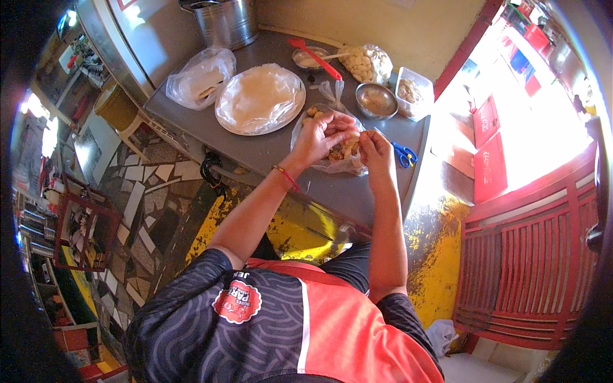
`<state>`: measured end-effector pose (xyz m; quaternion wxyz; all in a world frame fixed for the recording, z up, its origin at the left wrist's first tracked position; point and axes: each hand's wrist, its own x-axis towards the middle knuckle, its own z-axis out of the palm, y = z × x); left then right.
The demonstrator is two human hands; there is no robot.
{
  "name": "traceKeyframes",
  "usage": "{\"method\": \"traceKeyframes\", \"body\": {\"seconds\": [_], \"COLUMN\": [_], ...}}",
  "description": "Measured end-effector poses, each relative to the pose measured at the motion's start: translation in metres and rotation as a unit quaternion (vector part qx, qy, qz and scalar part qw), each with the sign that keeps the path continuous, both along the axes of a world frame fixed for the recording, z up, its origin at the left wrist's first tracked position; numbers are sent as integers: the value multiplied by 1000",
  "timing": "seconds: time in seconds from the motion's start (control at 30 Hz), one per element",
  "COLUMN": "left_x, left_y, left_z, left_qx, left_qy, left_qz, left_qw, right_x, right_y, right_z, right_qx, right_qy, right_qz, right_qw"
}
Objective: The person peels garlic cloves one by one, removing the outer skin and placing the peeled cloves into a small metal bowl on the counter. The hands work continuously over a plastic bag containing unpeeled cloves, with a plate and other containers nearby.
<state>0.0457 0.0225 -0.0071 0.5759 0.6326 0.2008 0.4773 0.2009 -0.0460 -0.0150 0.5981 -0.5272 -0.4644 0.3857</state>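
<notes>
My left hand (326,134), with a red band on its wrist, and my right hand (377,147) meet above an opened clear plastic bag (306,136). Between their fingertips is a small pale, soft-looking piece of food (353,138), partly hidden by the fingers. Brown, lumpy food pieces (336,155) lie in the bag below, some covered by my hands. Just right of my right hand are scissors with blue handles (406,155). A steel bowl (376,101) stands beyond the hands. To the left is a plate (261,98) with white, sheet-like contents under thin plastic.
Along the back of the grey table (330,191) are a bag of pale round pieces (366,64), a plastic tub (414,93) of brownish food, a small bowl (309,57) and a red-handled utensil (316,58). Another plastic bag (203,79) and a large metal pot (227,24) stand left.
</notes>
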Motion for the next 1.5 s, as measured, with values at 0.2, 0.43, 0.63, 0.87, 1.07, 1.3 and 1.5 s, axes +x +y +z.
{"method": "traceKeyframes", "body": {"seconds": [0.2,0.43,0.63,0.87,1.07,1.3,1.5], "left_x": [-1,2,1,-3,-3,-2,-2], "left_y": [0,-4,-4,-4,-10,-4,-8], "left_z": [-6,-10,-12,0,5,-3,3], "left_qx": [109,-55,-228,-1,-11,-81,106], "left_qy": [123,58,-14,127,83,-18,149], "left_qz": [65,-17,-43,114,70,11,137], "left_qw": [984,997,972,985,994,997,974], "right_x": [3,-4,0,-9,-9,-11,-5], "right_y": [-4,-1,1,0,-2,0,-2], "right_z": [4,2,-1,3,5,3,5], "right_qx": [-13,12,-23,153,101,118,45], "right_qy": [125,-16,-2,-245,-186,-83,-18], "right_qz": [53,12,-27,-179,-111,-114,-52], "right_qw": [991,1000,999,941,971,983,997]}}
